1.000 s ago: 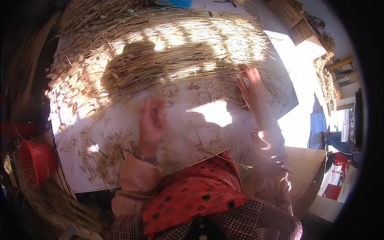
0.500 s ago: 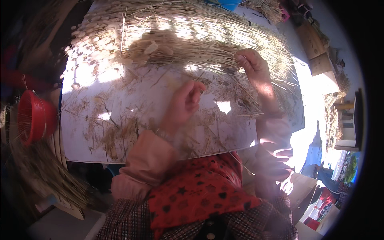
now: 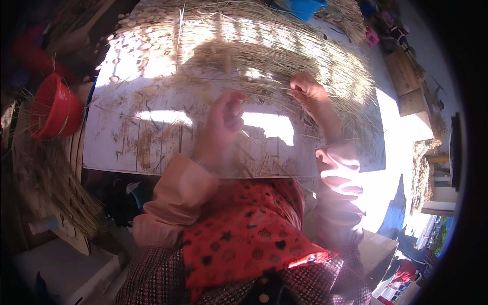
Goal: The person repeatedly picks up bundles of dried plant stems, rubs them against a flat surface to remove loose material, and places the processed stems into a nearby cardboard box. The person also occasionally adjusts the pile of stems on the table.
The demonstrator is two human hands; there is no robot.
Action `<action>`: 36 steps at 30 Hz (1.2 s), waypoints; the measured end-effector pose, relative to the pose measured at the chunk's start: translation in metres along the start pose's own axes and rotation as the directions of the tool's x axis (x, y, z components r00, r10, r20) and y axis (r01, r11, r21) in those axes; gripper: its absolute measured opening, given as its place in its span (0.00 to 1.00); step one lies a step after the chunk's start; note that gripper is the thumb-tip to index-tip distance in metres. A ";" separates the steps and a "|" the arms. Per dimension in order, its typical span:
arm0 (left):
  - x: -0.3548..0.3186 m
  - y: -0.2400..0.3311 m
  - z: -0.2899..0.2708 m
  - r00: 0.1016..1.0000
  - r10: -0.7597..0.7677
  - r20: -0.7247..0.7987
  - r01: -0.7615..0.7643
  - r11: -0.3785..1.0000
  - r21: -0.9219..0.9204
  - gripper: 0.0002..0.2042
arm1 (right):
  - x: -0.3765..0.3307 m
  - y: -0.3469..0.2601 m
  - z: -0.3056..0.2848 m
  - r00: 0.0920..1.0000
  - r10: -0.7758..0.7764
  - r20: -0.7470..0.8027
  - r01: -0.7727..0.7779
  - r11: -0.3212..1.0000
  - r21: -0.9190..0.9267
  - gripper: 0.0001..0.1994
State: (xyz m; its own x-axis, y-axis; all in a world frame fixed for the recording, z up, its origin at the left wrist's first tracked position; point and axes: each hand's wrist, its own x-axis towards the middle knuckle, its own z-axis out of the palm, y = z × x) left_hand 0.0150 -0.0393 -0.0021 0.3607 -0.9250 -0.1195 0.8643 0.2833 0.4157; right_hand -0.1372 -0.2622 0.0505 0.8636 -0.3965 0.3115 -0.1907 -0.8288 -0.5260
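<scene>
The pile of dried stalks (image 3: 330, 63) blocks any low crossing over the far part of the worktop (image 3: 109, 147). On the pile's near side, a strip strewn with low plant scraps (image 3: 145, 152) leaves room to slide through, left of the left grip (image 3: 227, 113). The right grip (image 3: 311, 92) bars the pile's near edge toward its right end. Just beyond the pile stands a blue container (image 3: 305, 9); left of it and nearer, a red bucket (image 3: 60, 107).

My straw (image 3: 325, 61) was dry and rough.
My apron (image 3: 244, 229) was matt cloth, my sleeves (image 3: 175, 188) smooth fabric, the bucket (image 3: 67, 109) plastic, the table (image 3: 109, 145) smooth but grimy.
</scene>
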 end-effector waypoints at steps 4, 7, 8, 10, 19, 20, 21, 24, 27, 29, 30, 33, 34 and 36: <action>-0.009 0.003 -0.006 0.996 0.071 -0.047 -0.072 0.997 -0.029 0.15 | -0.004 -0.013 -0.002 0.928 -0.315 -0.197 0.236 0.909 -0.345 0.06; -0.002 0.006 -0.009 0.999 0.036 -0.021 -0.037 0.998 -0.040 0.15 | -0.011 -0.028 -0.012 0.920 -0.341 -0.193 0.233 0.872 -0.431 0.05; 0.001 0.005 -0.009 0.995 0.067 -0.077 -0.067 0.998 -0.004 0.15 | -0.016 -0.034 -0.014 0.933 -0.309 -0.183 0.210 0.883 -0.419 0.04; 0.007 0.003 -0.009 0.977 0.135 -0.166 -0.127 0.990 0.058 0.16 | -0.030 -0.044 -0.015 0.987 -0.133 -0.084 0.088 0.909 -0.407 0.05; 0.011 0.032 -0.026 0.960 0.272 -0.062 -0.272 0.962 0.010 0.13 | -0.075 -0.031 -0.016 0.967 0.098 0.235 -0.054 0.981 -0.186 0.05; 0.009 0.032 -0.029 0.959 0.275 -0.074 -0.274 0.962 0.014 0.12 | -0.077 -0.028 -0.016 0.906 0.248 0.342 -0.188 0.962 -0.200 0.06; 0.010 0.034 -0.031 0.956 0.283 -0.076 -0.282 0.959 0.021 0.11 | -0.077 -0.027 -0.018 0.820 0.387 0.422 -0.323 0.921 -0.217 0.08; 0.012 0.034 -0.034 0.956 0.288 -0.054 -0.284 0.957 0.058 0.10 | -0.068 -0.039 -0.015 0.715 0.441 0.542 -0.407 0.893 -0.191 0.09; 0.014 0.028 -0.032 0.972 0.231 -0.043 -0.225 0.968 0.111 0.10 | -0.046 -0.067 -0.001 0.697 0.383 0.606 -0.515 0.855 0.052 0.10; 0.012 0.023 -0.030 0.989 0.139 -0.050 -0.130 0.979 0.159 0.09 | -0.030 -0.085 0.025 0.818 0.291 0.496 -0.430 0.882 0.192 0.11; 0.011 0.020 -0.029 0.992 0.117 -0.054 -0.106 0.980 0.171 0.09 | -0.023 -0.090 0.037 0.891 0.178 0.417 -0.326 0.891 0.316 0.12; 0.010 0.017 -0.028 0.994 0.085 -0.067 -0.072 0.981 0.181 0.09 | -0.008 -0.091 0.079 0.890 0.307 0.337 -0.451 0.705 0.548 0.12; 0.009 0.017 -0.028 0.993 0.093 -0.071 -0.080 0.983 0.167 0.09 | -0.009 -0.088 0.089 0.888 0.368 0.275 -0.458 0.665 0.590 0.11; 0.009 0.017 -0.028 0.992 0.102 -0.067 -0.092 0.985 0.144 0.09 | -0.014 -0.081 0.101 0.917 0.388 0.093 -0.325 0.590 0.739 0.10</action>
State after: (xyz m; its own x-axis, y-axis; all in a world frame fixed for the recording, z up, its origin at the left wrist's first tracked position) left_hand 0.0424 -0.0357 -0.0216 0.4700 -0.8721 -0.1362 0.7680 0.3279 0.5501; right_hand -0.0867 -0.1491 0.0086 0.7616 -0.6480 0.0080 -0.0482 -0.0689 -0.9965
